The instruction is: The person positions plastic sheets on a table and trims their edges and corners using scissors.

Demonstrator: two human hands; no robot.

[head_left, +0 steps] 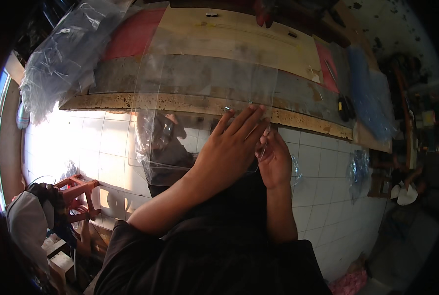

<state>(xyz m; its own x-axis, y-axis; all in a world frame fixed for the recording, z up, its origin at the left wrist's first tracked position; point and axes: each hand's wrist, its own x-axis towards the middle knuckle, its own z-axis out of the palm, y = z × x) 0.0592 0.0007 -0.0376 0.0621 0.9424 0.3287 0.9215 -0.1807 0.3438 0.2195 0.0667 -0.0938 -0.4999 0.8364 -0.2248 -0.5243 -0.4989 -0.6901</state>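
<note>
A clear, glossy plastic sheet [175, 137] lies partly on the table and hangs over its near edge toward my lap. My left hand [232, 132] rests flat on the sheet near that edge, its fingers stretched out and somewhat apart. Close beside it, my right hand [274, 160] has its fingers curled around the sheet's right margin, thumb and fingertips pinching the plastic. Whether the sheet is one layer or a folded bag, I cannot tell.
Crumpled clear plastic [64, 59] is heaped at the table's left end. Blue-tinted plastic [372, 93] lies at the right, near a tool with a black and yellow handle [345, 107]. A red stool [81, 194] and a person's covered head [27, 221] are at lower left.
</note>
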